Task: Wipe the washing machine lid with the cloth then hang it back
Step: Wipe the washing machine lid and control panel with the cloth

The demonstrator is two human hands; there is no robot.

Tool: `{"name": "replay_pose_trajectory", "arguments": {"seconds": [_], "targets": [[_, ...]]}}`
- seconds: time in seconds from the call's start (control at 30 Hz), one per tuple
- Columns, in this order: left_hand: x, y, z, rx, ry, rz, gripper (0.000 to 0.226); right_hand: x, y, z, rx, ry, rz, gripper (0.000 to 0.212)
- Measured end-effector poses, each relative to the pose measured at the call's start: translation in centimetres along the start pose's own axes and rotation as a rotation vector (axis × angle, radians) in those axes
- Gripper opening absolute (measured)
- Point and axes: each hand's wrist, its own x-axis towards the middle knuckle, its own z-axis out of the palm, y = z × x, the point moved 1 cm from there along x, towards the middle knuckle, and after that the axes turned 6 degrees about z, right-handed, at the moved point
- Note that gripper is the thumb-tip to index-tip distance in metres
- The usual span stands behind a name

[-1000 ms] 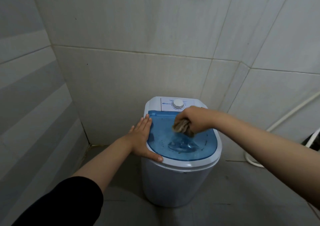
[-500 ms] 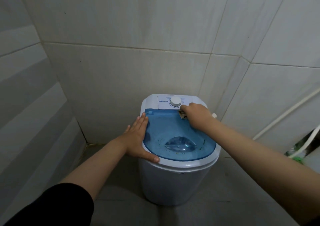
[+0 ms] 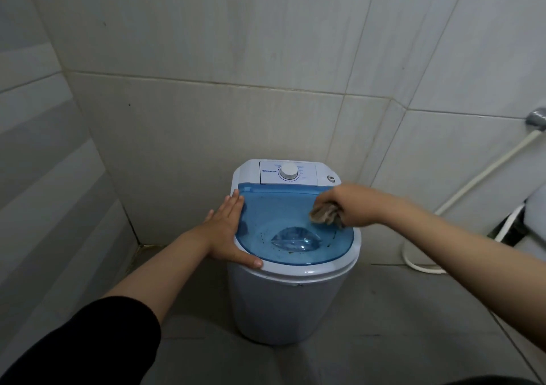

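A small white washing machine (image 3: 289,302) stands on the floor in the corner, with a see-through blue lid (image 3: 283,216) on top. My right hand (image 3: 351,204) is closed on a bunched brownish cloth (image 3: 323,214) and presses it on the lid's right side. My left hand (image 3: 227,231) lies flat with fingers spread on the lid's left edge, thumb along the front rim. A white dial (image 3: 289,172) sits on the control panel behind the lid.
Grey tiled walls close in behind and at the left. A white hose (image 3: 484,169) runs down the right wall to the floor beside a white fixture (image 3: 534,222) at the right edge. Tiled floor lies in front.
My right hand with the cloth has slid from the lid's back edge near the dial to its right side. My left hand has stayed on the left edge.
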Motion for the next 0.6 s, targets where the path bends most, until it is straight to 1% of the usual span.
{"name": "replay_pose_trajectory", "arguments": {"seconds": [0.03, 0.1, 0.17, 0.3, 0.43, 0.6], "targets": [[0.0, 0.0, 0.0, 0.001, -0.002, 0.0, 0.156, 0.7, 0.5, -0.6, 0.032, 0.047, 0.037, 0.051], [0.0, 0.0, 0.0, -0.005, -0.005, -0.002, 0.157, 2.4, 1.5, -1.1, 0.053, 0.193, 0.126, 0.048], [0.0, 0.0, 0.0, -0.01, -0.005, -0.002, 0.157, 4.2, 1.9, -0.7, 0.033, 0.267, 0.2, 0.046], [0.0, -0.1, 0.1, -0.011, 0.012, 0.004, 0.154, 5.9, 1.7, 1.6, -0.02, 0.208, 0.269, 0.044], [0.2, -0.4, 0.3, -0.018, 0.021, 0.012, 0.152, 5.2, 1.4, 3.4, -0.019, 0.299, 0.261, 0.035], [0.3, -0.5, 0.4, -0.027, 0.029, 0.019, 0.154, 1.4, -0.2, 5.0, -0.05, 0.309, 0.264, 0.028]]}}
